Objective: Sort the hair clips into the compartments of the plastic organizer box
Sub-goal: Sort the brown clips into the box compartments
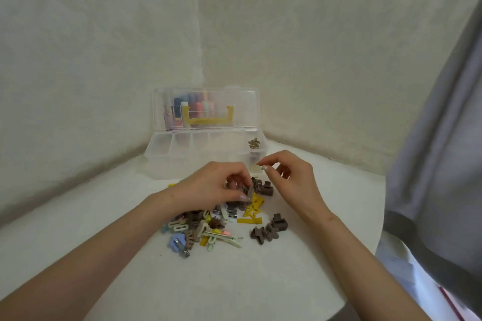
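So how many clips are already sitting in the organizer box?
1 visible: a tan flower clip in the far-right compartment of the organizer box. The right hand covers part of the front row, so more may be hidden.

Arms: left forearm (109,242) and right forearm (365,250) both bare, skin showing from frame edge to wrist. Left hand (206,186): slim fingers, thumbnail (244,197) longish, rounded, glossy pale-pink polish. Right hand (297,180): one nail (264,167) reads pale, near white; the rest too blurred to call. Grey cloth (443,125) with a darker band along the right edge, white fabric (407,268) under it: can't tell if either is worn.
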A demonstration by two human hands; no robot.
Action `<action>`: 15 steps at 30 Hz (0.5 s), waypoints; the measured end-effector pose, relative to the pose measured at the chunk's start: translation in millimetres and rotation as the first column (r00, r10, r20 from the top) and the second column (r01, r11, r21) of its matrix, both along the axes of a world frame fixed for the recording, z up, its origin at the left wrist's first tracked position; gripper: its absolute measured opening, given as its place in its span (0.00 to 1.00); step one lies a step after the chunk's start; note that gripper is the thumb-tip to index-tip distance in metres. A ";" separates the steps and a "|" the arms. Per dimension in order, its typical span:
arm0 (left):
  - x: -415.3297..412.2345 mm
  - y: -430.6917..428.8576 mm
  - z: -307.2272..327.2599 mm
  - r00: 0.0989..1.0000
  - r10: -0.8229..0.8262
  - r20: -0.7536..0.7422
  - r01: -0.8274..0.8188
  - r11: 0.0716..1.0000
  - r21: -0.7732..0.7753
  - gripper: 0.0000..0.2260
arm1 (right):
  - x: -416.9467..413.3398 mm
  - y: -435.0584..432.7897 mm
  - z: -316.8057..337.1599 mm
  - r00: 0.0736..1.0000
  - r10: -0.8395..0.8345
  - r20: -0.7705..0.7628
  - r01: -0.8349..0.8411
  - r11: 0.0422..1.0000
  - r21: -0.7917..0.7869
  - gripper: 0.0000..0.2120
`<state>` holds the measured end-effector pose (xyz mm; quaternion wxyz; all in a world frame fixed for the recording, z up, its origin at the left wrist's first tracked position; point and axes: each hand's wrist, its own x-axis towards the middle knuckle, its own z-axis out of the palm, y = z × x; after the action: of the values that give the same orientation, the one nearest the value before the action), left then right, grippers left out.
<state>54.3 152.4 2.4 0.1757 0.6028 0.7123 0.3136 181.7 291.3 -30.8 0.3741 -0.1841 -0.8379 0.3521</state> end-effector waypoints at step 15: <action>-5.3 5.1 -0.5 0.931 0.036 0.363 -0.116 0.973 0.200 0.11 | 2.7 -3.7 1.9 0.977 0.214 -0.016 -0.212 0.974 0.077 0.10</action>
<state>49.0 157.5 1.9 0.2225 0.5232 0.6527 0.5007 184.4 287.7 -28.9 0.3511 -0.0749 -0.8608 0.3607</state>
